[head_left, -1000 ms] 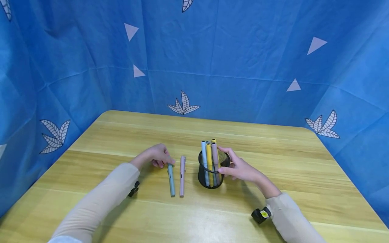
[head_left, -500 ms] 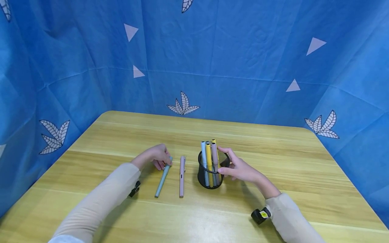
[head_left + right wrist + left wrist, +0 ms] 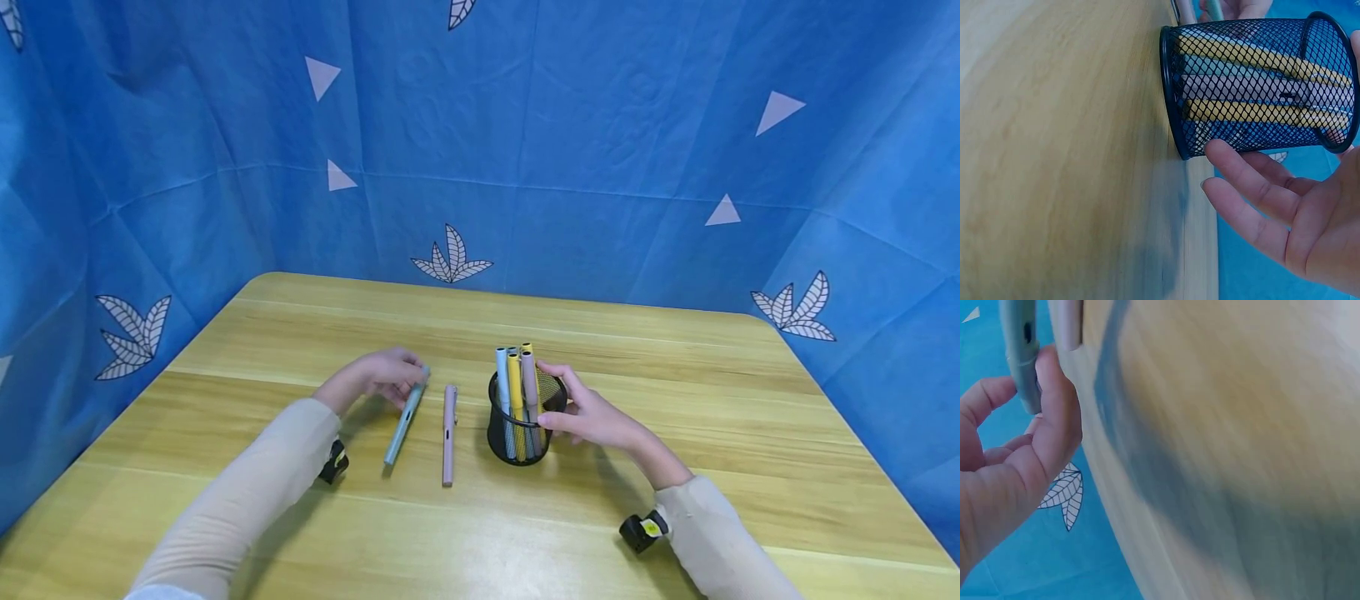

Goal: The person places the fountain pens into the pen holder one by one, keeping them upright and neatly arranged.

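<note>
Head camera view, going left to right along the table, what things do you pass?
Left hand → light blue pen that it holds → pink pen lying on the table → black mesh pen cup → right hand.

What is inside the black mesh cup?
The black mesh cup holds upright pens: light blue, two yellow, pink, maybe one more. Their lower ends show only dimly through the mesh; the cup's floor is hidden.
</note>
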`<state>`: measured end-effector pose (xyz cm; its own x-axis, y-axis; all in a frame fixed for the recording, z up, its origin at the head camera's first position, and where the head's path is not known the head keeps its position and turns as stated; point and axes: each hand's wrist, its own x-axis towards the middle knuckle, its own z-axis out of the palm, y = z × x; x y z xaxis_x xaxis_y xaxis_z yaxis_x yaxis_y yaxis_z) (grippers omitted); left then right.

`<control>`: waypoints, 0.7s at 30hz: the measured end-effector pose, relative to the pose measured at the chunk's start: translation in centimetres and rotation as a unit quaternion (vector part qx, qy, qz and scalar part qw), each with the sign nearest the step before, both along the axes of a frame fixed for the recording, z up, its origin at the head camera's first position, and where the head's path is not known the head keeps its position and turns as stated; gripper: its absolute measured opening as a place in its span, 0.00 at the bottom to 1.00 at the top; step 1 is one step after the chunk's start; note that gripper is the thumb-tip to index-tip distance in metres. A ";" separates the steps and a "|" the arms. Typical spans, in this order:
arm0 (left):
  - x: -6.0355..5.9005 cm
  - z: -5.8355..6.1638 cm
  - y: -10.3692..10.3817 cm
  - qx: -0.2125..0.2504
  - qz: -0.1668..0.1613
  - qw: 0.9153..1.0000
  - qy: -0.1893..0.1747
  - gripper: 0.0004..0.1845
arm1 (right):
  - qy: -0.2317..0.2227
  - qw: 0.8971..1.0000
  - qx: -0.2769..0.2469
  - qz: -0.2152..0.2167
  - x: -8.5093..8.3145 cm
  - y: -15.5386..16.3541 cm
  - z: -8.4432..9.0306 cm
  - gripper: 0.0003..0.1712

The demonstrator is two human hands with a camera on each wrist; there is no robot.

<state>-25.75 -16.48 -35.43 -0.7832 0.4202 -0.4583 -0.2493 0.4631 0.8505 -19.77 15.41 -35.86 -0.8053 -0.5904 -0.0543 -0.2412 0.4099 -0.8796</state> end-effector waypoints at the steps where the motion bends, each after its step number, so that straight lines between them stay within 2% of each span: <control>1: 0.0 0.2 0.0 0.013 -0.004 1.000 -0.001 0.17 | -0.001 1.000 0.000 0.000 0.0 0.0 0.0 0.41; 5: -0.2 0.5 0.1 0.071 -0.003 0.997 -0.011 0.20 | -0.002 1.000 -0.002 0.000 0.0 0.0 0.1 0.41; 9: -0.3 0.9 0.3 0.116 0.014 0.993 -0.026 0.24 | -0.001 1.000 -0.003 -0.002 0.1 -0.1 0.2 0.40; 16: -0.2 1.9 0.6 0.141 0.026 0.990 -0.010 0.23 | 0.000 1.000 -0.009 0.001 0.0 0.1 0.0 0.41; 21: -0.1 2.3 0.9 0.158 0.026 0.987 -0.017 0.22 | 0.004 1.000 -0.001 0.001 0.1 0.0 0.1 0.41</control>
<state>-25.90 -15.59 -33.09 -0.7941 0.5064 -0.3360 -0.2957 0.1611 0.9416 -19.70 15.40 -35.71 -0.8047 -0.5918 -0.0467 -0.2488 0.4076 -0.8786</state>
